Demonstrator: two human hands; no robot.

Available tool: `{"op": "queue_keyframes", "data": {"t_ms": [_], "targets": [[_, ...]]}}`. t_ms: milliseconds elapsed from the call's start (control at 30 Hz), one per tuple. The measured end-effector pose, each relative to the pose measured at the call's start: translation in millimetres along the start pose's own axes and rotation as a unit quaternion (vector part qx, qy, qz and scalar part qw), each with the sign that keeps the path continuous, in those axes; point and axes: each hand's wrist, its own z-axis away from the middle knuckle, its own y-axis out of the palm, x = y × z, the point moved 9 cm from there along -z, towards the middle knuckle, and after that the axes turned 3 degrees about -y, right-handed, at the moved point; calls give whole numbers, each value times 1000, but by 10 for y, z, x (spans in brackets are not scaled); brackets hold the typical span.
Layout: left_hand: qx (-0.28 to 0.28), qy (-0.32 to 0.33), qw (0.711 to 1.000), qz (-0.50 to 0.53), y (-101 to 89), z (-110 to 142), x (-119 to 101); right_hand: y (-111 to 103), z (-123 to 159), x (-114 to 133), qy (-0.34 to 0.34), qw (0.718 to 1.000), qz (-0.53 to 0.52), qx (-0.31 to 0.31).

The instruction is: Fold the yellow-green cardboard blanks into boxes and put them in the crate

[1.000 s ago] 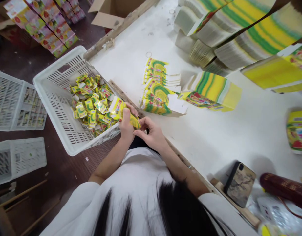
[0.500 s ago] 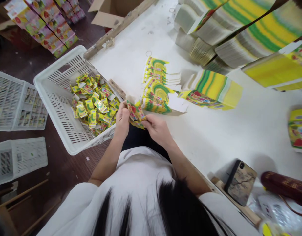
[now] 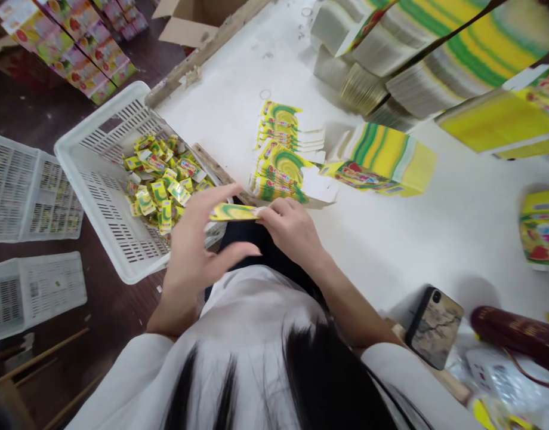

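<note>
My right hand pinches one end of a small yellow-green printed carton, which looks narrow and flat from above. At the carton's other end my left hand is spread, thumb and fingers wide apart, partly blurred; whether a finger touches the carton I cannot tell. Just beyond the hands, flat cartons of the same print lie overlapped in rows on the white table. To the left a white plastic basket holds many small yellow-green packs.
A block of stacked cartons stands right of the rows, with larger stacks behind. A phone and a dark red cylinder lie at the right. More white crates and pink-orange boxes sit on the floor at left.
My left hand has let go of the carton and opened wide, shifting left and nearer my body. The carton has turned from its printed face to a narrow edge, still in my right hand.
</note>
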Motion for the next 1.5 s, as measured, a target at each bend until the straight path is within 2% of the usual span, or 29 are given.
{"op": "queue_keyframes", "data": {"t_ms": [67,133,200,267,300,333,400,467,500,567,667,733,833,900,933,1000,1100,1133,1200,1267,1333,1400,1500], "targets": [[121,-6,990,-73,239,-12,72,-12,-7,60,-24,1000,6,4],[189,-44,975,-112,459,-18,355,-25,-8,56,-20,1000,-4,4],[276,-68,956,-72,751,36,625,-14,2,10,0,999,-40,12],[346,-63,936,13,1012,127,733,-2,28,-40,23,995,-94,14],[355,-61,931,57,1091,157,742,-11,46,-65,36,992,-121,4],[341,-68,933,92,1128,165,747,-34,68,-97,51,988,-142,-17],[261,-103,953,115,1097,139,782,-109,142,-201,106,975,-173,-92],[161,-123,976,82,985,114,796,-133,258,-339,185,943,-218,-170],[128,-115,983,58,941,110,767,-89,306,-391,219,922,-259,-188],[99,-68,992,28,913,113,662,100,320,-399,253,878,-373,-162],[91,-13,996,19,926,135,553,319,217,-192,222,826,-514,-56],[76,-11,997,15,920,145,549,297,176,-110,207,825,-524,-37],[58,-46,997,-14,910,153,601,233,167,-105,209,843,-493,-51],[57,-55,996,-33,913,160,604,293,193,-151,233,830,-503,-53],[60,-47,996,-35,918,163,582,349,215,-191,255,812,-523,-54],[63,-15,998,-27,918,173,513,493,255,-253,295,757,-582,-46],[62,28,998,-20,910,200,432,690,252,-180,301,668,-680,28],[66,37,997,-21,921,210,416,731,251,-143,297,649,-698,54],[81,47,995,-27,952,223,399,781,263,-124,302,630,-712,72],[90,42,995,-27,967,217,409,805,281,-149,310,635,-705,63],[91,12,996,-18,957,192,463,788,276,-147,292,659,-691,56],[106,-21,994,-1,972,167,536,706,245,-116,247,707,-661,51],[130,-37,991,16,1026,140,603,551,209,-104,206,803,-557,45]]}}
